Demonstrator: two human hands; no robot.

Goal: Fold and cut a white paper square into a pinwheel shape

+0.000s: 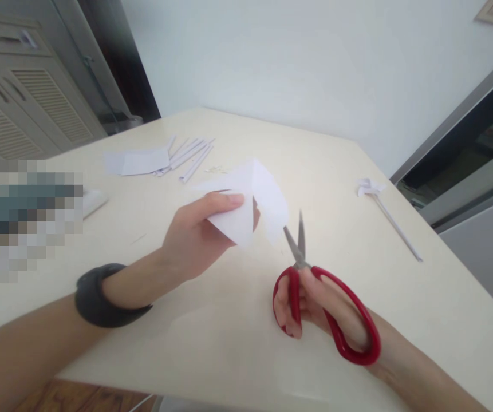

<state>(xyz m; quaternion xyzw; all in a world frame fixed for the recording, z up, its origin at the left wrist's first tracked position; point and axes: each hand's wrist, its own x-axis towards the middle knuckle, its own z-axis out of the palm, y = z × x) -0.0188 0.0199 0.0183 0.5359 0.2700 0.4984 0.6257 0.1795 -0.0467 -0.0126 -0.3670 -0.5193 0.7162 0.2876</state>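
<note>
Left hand gripping white paper, thumb flat on top, other fingers mostly hidden underneath, one fingertip showing at a slit in the sheet. Paper sticks out past the thumb, away from the wrist and toward the scissors side; it's cut into flaps, one spreading right of the grip and drooping, another under the thumb. Right hand closed around red-handled scissors, thumb through one loop, fingers through the other. Blades parted, pointing away from the right hand, one tip just beside the drooping flap; contact, can't tell. Black wristband on the left wrist, behind the grip. Beyond the left hand, farther up the table: flat sheets, thin paper rolls next to them, small scraps nearer the held paper. Right of and beyond the right hand, well apart: paper pinwheel on a white stick, lying down, stick end angled back toward the person's side.
</note>
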